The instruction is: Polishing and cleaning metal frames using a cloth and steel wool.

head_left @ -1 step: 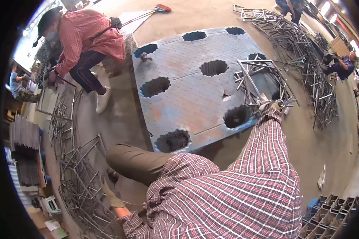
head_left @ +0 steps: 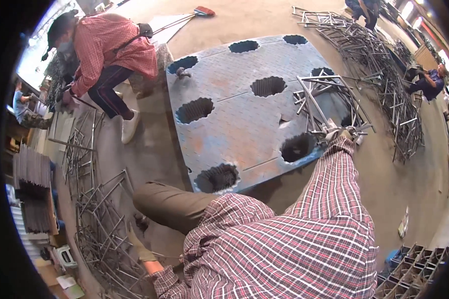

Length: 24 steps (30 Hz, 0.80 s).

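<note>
My right hand, in a grey work glove, is closed on the near end of a metal tube frame. That frame lies with several others in a small heap on the right side of a blue plastic pallet. My left hand, in a tan glove, reaches down at the lower left with its fingers stretched out. It is beside a tangled pile of metal frames on the floor; whether it touches one I cannot tell.
A co-worker in a red checked shirt bends at the left, handling a frame. Long heaps of frames lie at the right, near another person. Stacked grey sheets stand far left; a broom lies behind the pallet.
The co-worker's hands and the frame they hold have shifted, and its lower bar lies at a different angle. My hands stay almost where they were.
</note>
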Tool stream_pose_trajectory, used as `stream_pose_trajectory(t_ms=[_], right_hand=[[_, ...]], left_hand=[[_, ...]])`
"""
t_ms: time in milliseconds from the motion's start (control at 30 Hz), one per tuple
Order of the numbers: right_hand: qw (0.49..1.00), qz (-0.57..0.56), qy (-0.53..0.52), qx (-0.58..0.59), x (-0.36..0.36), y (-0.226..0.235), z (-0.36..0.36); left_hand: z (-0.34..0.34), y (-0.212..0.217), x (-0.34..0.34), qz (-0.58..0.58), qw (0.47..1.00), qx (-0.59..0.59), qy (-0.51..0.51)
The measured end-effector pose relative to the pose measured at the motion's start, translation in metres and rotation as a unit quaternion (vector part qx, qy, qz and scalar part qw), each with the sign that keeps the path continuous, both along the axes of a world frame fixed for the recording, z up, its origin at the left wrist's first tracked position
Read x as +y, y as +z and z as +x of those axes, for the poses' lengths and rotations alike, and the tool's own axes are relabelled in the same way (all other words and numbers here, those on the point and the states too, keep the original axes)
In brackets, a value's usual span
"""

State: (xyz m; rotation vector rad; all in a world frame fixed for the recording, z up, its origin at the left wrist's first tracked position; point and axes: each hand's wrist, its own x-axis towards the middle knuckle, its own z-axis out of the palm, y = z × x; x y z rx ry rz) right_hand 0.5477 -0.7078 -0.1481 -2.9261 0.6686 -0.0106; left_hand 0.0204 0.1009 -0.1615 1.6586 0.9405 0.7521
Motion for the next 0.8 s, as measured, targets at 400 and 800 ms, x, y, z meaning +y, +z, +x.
stream_pose_trajectory(t_ms=[400,800], right_hand=[[0.996,0.038,0.085,0.002,0.072,-0.03,0.047],[0.738,0.338,0.581,0.06,0.557,0.052,0.046]], left_hand=[[-0.048,0.022,-0.034,-0.167,0.972,-0.062,0.154],[-0.046,0.069,-0.056,0.073,0.983,0.121,0.116]])
